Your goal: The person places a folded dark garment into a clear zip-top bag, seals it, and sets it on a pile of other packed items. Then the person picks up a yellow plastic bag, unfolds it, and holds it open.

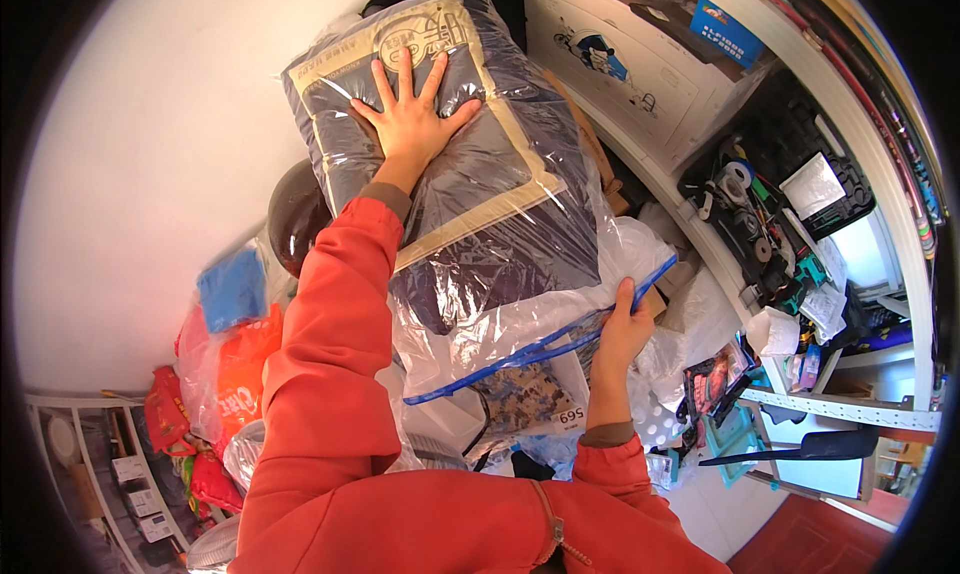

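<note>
A clear plastic zip bag (450, 255) holds dark folded fabric, perhaps clothing or bedding, with a tan printed border on its face. My left hand (412, 120) lies flat on the upper part of the bag, fingers spread wide. At the lower right corner, my right hand (625, 330) pinches the blue zip strip (517, 360) along the bag's mouth between thumb and fingers. Whether the zip is fully sealed cannot be told. Wrinkled, loose plastic spans the space between the fabric and the strip. Beneath the mouth lies a camouflage-patterned item (525, 394).
A dark rounded object (296, 218) sits left of the bag, near the white wall (165, 146). Orange and red plastic bags (244, 379) are piled below it. On the right, metal shelving (847, 413) holds an open black tool case (772, 199) and a large white carton (622, 64).
</note>
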### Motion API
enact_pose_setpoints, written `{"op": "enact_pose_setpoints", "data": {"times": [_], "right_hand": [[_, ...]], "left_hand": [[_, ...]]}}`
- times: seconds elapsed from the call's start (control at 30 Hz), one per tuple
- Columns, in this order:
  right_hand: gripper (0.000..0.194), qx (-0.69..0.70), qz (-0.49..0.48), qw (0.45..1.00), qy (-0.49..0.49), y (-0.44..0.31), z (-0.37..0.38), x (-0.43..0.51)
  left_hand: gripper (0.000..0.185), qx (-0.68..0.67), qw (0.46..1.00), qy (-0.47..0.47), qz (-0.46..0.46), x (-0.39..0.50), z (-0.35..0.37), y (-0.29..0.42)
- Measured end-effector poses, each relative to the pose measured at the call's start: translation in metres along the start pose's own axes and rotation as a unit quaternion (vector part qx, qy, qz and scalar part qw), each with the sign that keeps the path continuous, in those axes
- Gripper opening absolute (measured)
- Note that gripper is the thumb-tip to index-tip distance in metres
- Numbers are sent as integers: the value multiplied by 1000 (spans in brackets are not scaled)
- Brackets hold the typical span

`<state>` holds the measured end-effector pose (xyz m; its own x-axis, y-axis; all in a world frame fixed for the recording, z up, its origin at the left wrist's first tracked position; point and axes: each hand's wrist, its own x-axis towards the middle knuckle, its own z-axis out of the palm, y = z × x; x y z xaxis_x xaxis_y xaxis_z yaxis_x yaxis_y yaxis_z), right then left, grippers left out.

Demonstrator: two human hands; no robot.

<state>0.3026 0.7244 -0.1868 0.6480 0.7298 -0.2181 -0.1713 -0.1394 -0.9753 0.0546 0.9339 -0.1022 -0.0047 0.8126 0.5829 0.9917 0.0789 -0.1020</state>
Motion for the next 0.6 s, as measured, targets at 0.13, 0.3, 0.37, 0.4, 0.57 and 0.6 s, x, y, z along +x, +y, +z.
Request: {"op": "enact_pose_setpoints", "data": {"times": [0.13, 0.3, 0.37, 0.4, 0.57, 0.6], "right_hand": [[41, -15, -41, 999, -4, 3, -1, 1], [41, -46, -30, 998, -39, 0, -9, 10], [41, -4, -1, 997, -74, -6, -17, 13], [37, -8, 8, 995, -102, -10, -23, 13], [31, 96, 58, 987, -111, -27, -33, 27], [30, 111, 77, 983, -122, -29, -34, 33]], "left_hand": [[80, -9, 1000, 12, -3, -1, 0, 0], [80, -16, 999, 33, 4, -1, 6, -2], [80, -16, 999, 32, 3, -1, 9, -3], [79, -14, 999, 33, 2, -1, 10, -4], [78, 2, 999, 45, 2, 0, 11, -4], [77, 0, 999, 40, 2, 0, 11, -4]]}}
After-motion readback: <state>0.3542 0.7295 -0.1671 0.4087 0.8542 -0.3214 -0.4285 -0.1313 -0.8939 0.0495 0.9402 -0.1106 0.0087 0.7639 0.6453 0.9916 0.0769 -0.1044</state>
